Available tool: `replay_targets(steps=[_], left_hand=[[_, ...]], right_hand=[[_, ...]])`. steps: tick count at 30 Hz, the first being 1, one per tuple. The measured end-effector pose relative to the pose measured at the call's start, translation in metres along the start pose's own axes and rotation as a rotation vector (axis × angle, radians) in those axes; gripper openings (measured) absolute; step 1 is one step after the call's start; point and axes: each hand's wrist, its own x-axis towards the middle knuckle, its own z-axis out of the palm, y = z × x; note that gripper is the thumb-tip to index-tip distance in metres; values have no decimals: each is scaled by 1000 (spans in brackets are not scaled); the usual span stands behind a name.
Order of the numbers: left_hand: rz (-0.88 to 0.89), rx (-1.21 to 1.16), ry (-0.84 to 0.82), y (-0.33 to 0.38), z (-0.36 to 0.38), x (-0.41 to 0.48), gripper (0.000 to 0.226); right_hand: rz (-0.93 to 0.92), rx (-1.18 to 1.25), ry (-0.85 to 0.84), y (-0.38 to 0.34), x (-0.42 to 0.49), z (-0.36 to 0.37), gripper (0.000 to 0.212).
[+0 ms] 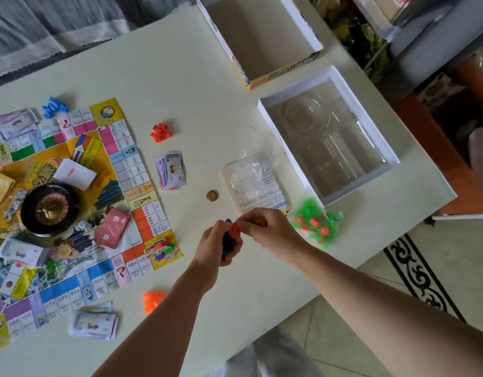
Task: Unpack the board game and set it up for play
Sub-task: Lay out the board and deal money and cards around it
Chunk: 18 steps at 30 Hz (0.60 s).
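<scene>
Off-white tabletop had a rounded corner at the right. The tiled floor below carried a black-and-white patterned rug. Grey fabric lay beyond the far edge, and leafy plants stood past the far right corner.

Paper game board lay unfolded on the left part of the tabletop. On it were a black spinner wheel, a red card deck, a white card deck and dice just beside the wheel. One banknote stack sat just right of the board, and a second banknote pile near the front edge. Blue tokens sat at the board's far edge, red tokens on bare tabletop, and orange tokens near my left forearm.

Gold coin lay between the banknote stack and the rules sheet, with a clear bag crumpled on the sheet. Green pile with red bits lay near the right edge. Box lid sat upturned at the far edge. Box base, with a clear plastic insert, was just beside it.

Both hands met above the tabletop, right of the board. Left hand had its fingers curled round small coloured pieces. Right hand had its fingers pinched together at the top of that handful.
</scene>
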Motion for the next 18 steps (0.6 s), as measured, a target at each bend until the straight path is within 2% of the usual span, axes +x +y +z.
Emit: replay_targets(steps=[4,7,9,12,13,16,18], left_hand=[[-18,66,24,12,-1,9,39],[-33,78,18,23,-5,17,39],[-61,29,31,29,-9,24,34],[-89,-86,21,37,-13,34,24],[-90,-94,18,39,-12,36,22],[-107,-37,40,44,-6,47,25],[-135,-12,89,46,0,53,31]], right_hand=[[-72,-205,96,0,15,5,11],[-76,-213,122,-8,26,10,11],[8,-51,118,-13,33,8,9],[195,338,130,-18,45,1,7],[231,376,141,-18,49,-5,8],[243,242,175,-20,70,-29,15],[203,115,275,-21,92,-48,19]])
